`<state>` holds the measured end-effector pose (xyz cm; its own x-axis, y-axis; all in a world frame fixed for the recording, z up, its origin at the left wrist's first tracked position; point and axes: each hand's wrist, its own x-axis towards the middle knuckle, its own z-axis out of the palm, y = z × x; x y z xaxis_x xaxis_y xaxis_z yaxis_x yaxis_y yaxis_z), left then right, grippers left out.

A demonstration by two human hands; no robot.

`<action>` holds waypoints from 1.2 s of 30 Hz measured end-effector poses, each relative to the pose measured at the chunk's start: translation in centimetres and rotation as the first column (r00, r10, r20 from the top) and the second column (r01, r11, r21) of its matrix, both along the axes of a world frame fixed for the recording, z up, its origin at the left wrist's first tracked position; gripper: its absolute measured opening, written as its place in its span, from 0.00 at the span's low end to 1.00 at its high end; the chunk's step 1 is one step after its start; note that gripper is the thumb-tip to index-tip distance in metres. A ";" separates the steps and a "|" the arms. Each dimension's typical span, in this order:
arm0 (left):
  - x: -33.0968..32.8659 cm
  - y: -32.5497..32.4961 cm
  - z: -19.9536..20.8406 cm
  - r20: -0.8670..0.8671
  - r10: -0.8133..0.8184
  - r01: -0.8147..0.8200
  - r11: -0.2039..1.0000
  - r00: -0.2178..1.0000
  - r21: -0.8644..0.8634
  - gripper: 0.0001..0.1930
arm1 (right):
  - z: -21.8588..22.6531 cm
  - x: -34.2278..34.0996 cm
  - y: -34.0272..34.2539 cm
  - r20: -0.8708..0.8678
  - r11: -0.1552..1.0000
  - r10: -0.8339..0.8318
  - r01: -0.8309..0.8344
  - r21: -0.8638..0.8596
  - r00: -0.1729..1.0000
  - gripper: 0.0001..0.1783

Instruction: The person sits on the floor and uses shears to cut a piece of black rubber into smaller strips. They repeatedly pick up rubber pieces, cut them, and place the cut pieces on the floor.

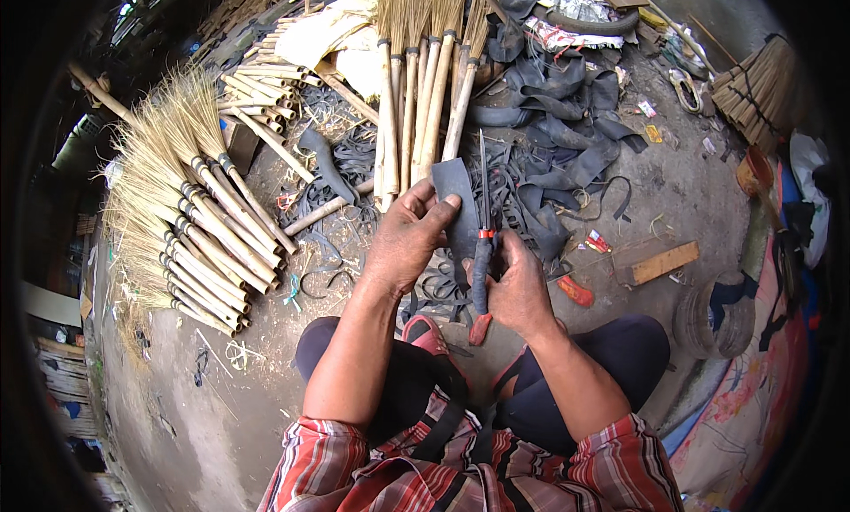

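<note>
My left hand (403, 237) pinches a flat strip of black rubber (455, 191) between thumb and fingers, holding it up in front of me. In my right hand (521, 289) is a pair of scissors (482, 262) with black-wrapped handles and red at the pivot. Their long, narrow blades point away from me, along the right edge of the rubber strip. The blades look nearly together; whether they touch the rubber, I cannot tell. Beyond my hands lie dark rubber scraps (567, 162) and thin cut strips.
Finished brooms (208, 220) lie in a row at the left. More brooms (425, 96) lie straight ahead, near bamboo sticks (261, 82). At the right are a wooden block (657, 264), a wire coil (708, 321) and a large straw bundle (757, 91). A red-handled tool (575, 290) lies on the floor.
</note>
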<state>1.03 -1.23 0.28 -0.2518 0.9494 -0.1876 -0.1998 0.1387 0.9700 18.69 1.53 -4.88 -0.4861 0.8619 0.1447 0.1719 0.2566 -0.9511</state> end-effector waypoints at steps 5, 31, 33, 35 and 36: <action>2.1 -0.5 -1.4 -0.156 -0.283 0.293 0.955 0.946 0.042 0.29 | 2.5 1.1 1.5 -0.494 0.981 -0.112 0.015 -0.195 0.862 0.09; 0.2 -0.3 0.5 0.177 -0.039 0.028 0.997 0.983 0.066 0.21 | 2.7 3.5 1.6 -0.256 0.886 0.067 -0.176 -0.429 0.964 0.16; -0.5 -0.3 0.6 0.150 0.031 -0.049 0.991 0.988 0.123 0.22 | 2.1 3.0 1.1 -0.269 0.845 0.153 -0.267 -0.463 0.951 0.17; -1.2 -0.4 0.8 0.123 0.131 -0.147 0.980 0.984 0.132 0.21 | 1.4 2.6 0.5 -0.374 0.789 0.205 -0.379 -0.484 0.904 0.17; -1.5 -0.5 0.9 0.090 0.162 -0.173 0.976 0.983 0.134 0.22 | 1.1 2.5 0.2 -0.388 0.772 0.222 -0.404 -0.491 0.895 0.16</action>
<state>-0.48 -1.71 1.18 -0.3993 0.9133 -0.0803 -0.2840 -0.0400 0.9580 21.22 1.71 -3.80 -0.7553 0.6440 -0.1214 -0.1313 -0.3303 -0.9347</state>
